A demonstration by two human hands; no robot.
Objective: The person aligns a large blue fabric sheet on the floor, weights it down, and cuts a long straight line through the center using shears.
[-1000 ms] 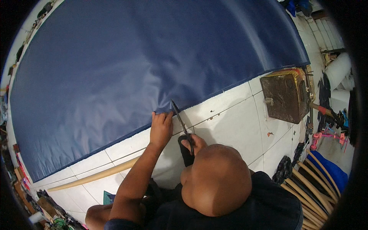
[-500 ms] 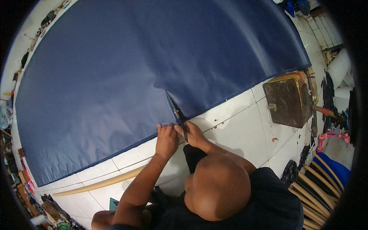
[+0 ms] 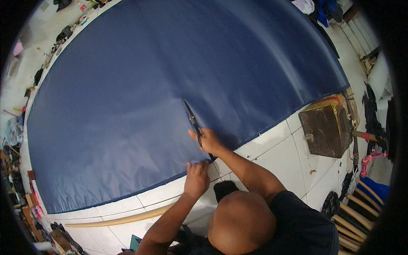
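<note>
A large dark blue sheet (image 3: 127, 93), smooth and slightly glossy like vinyl, lies spread over the floor. In my right hand (image 3: 207, 141) is a pair of scissors (image 3: 191, 117), its blades pointing away from me over the sheet and its handles partly covered by my fingers. A dark gap in the near edge lies just below that hand. My left hand (image 3: 196, 177) is at the near edge, beside the gap, with its fingertips closed on the sheet's border.
At the right, a brown box-like block (image 3: 325, 134) stands by the sheet's corner. A long pale curved wooden stick (image 3: 114, 223) lies on the white tiles (image 3: 276, 146) at the near left. Several similar sticks (image 3: 357, 208) are bunched at the lower right. Assorted clutter lines the left side.
My right hand and the scissors have moved farther in over the sheet, away from its near edge. My left hand stays at the edge. The whole view has shifted slightly.
</note>
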